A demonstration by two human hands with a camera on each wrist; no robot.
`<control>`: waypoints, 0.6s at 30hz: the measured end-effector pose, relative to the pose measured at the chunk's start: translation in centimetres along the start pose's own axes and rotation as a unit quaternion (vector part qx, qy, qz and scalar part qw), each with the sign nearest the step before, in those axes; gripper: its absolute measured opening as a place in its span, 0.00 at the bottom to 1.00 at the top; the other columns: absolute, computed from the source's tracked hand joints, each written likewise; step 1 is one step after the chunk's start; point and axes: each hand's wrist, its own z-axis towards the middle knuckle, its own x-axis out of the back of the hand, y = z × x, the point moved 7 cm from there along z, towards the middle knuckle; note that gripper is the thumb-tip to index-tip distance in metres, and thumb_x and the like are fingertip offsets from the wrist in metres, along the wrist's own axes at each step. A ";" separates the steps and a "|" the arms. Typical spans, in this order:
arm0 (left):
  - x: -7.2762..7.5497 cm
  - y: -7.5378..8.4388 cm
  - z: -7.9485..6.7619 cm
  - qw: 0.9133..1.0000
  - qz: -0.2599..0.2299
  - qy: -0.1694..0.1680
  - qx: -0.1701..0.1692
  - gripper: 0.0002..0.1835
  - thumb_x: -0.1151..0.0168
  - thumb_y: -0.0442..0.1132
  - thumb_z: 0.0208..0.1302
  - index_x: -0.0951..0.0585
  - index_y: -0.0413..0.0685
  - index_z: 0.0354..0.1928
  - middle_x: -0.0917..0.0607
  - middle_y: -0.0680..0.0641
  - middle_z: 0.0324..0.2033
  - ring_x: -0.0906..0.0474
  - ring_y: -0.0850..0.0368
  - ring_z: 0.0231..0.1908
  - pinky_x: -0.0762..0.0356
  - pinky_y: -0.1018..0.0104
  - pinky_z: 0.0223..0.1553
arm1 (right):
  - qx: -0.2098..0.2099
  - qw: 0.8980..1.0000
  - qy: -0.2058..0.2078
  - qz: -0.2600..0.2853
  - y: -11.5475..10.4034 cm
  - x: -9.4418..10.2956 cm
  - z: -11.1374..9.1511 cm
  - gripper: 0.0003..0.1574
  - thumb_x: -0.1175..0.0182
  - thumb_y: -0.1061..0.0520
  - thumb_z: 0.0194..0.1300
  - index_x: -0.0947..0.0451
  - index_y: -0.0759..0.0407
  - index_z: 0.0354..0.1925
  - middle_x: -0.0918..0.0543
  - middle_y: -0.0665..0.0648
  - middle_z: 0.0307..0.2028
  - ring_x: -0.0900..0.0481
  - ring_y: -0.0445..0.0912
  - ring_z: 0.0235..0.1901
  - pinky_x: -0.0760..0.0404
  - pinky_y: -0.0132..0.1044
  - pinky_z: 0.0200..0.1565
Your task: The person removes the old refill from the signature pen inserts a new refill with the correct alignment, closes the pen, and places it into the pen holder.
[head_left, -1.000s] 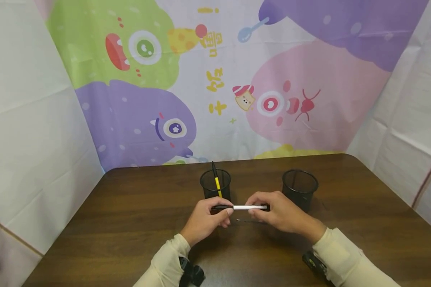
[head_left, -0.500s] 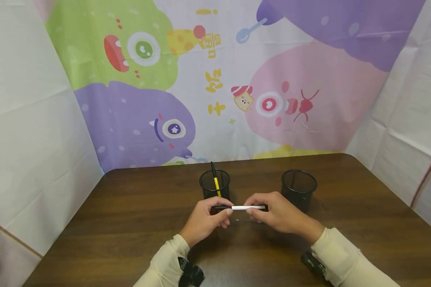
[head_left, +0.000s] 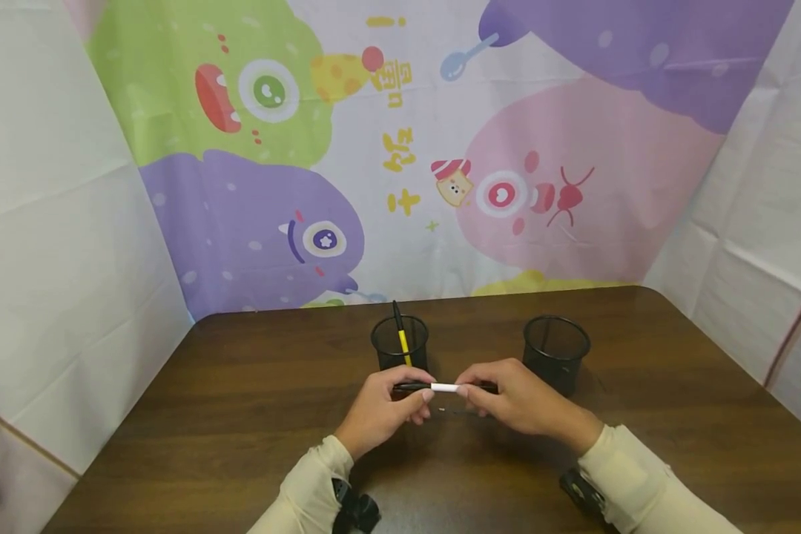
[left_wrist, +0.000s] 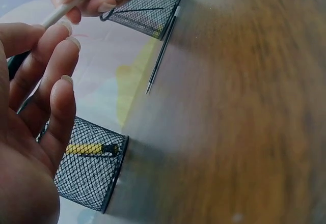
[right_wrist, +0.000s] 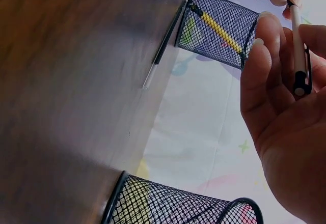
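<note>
A white-barrelled pen with black ends [head_left: 444, 388] is held level between both hands above the table. My left hand [head_left: 383, 400] pinches its black end with thumb and fingers. The right hand [head_left: 523, 397] grips the white barrel, covering much of it; the right wrist view shows the pen's clip and black end beside that palm. Below the hands, a thin pen refill [right_wrist: 165, 43] with a clear end section lies on the table. Behind the left hand stands a black mesh pen cup [head_left: 400, 343] holding a yellow-and-black pen [head_left: 403, 341].
A second black mesh cup [head_left: 557, 348] stands at the right, beyond the right hand; a thin dark line shows through its mesh in the left wrist view. The brown wooden table [head_left: 240, 415] meets a cartoon-printed cloth [head_left: 407, 245] at its far edge.
The right fingers now cover more of the white barrel, so less of it shows in the head view. The left hand and both cups stay about where they were.
</note>
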 end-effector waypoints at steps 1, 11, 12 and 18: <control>0.0 0.0 0.0 1.000 0.000 0.000 0.000 0.11 0.34 0.36 0.69 0.17 0.39 0.49 0.14 0.44 0.27 0.17 0.53 0.26 0.14 0.58 0.30 | -0.001 1.000 -0.001 0.000 0.0 0.0 0.0 0.07 0.41 0.52 0.74 0.16 0.50 0.42 0.16 0.50 0.27 0.21 0.38 0.24 0.20 0.34 0.26; -0.1 0.1 0.0 1.000 -0.001 -0.005 -0.002 0.13 0.35 0.36 0.70 0.19 0.37 0.52 0.14 0.44 0.27 0.16 0.52 0.27 0.14 0.57 0.31 | -0.008 1.000 -0.014 0.011 0.1 -0.2 0.0 0.12 0.44 0.49 0.76 0.17 0.51 0.42 0.16 0.48 0.27 0.18 0.40 0.25 0.17 0.36 0.29; -0.1 0.1 0.0 1.000 -0.003 -0.005 -0.002 0.13 0.36 0.36 0.70 0.20 0.37 0.52 0.14 0.43 0.27 0.16 0.52 0.26 0.14 0.56 0.31 | -0.007 1.000 -0.013 0.013 0.1 -0.2 0.0 0.11 0.44 0.49 0.76 0.17 0.51 0.42 0.16 0.48 0.27 0.18 0.41 0.25 0.16 0.36 0.29; 0.0 0.0 0.0 1.000 -0.013 0.001 0.004 0.11 0.40 0.37 0.74 0.21 0.37 0.50 0.13 0.42 0.29 0.17 0.51 0.23 0.16 0.48 0.29 | 0.003 1.000 0.005 0.030 -0.2 0.0 0.0 0.09 0.41 0.51 0.75 0.19 0.53 0.45 0.17 0.46 0.27 0.19 0.40 0.25 0.16 0.36 0.29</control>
